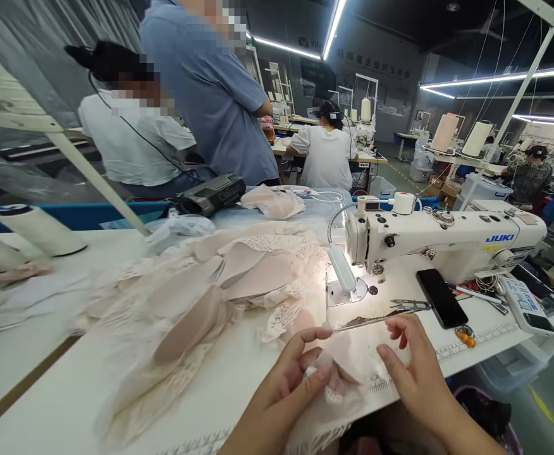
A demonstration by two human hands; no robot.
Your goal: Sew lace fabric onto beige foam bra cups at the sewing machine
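Observation:
In the head view, my left hand (296, 376) pinches a pale pink lace garment piece (346, 360) at the front edge of the table. Part of the piece hangs below that hand toward my lap. My right hand (414, 370) is held to the right of it, thumb and fingers apart, with nothing in its grasp. Beyond both hands stands a white sewing machine (438, 237), its lamp (342, 268) lighting the needle plate (341, 292). A heap of similar pale pink lace pieces with moulded cups (258, 268) spreads over the table to the left.
Thread snips (407, 305) and a black phone (442, 297) lie right of the needle area. Further right are a white handheld device (528, 306) and cables. Thread cones (40, 230) stand at left. A dark device (215, 193) sits behind the heap. Several people work beyond.

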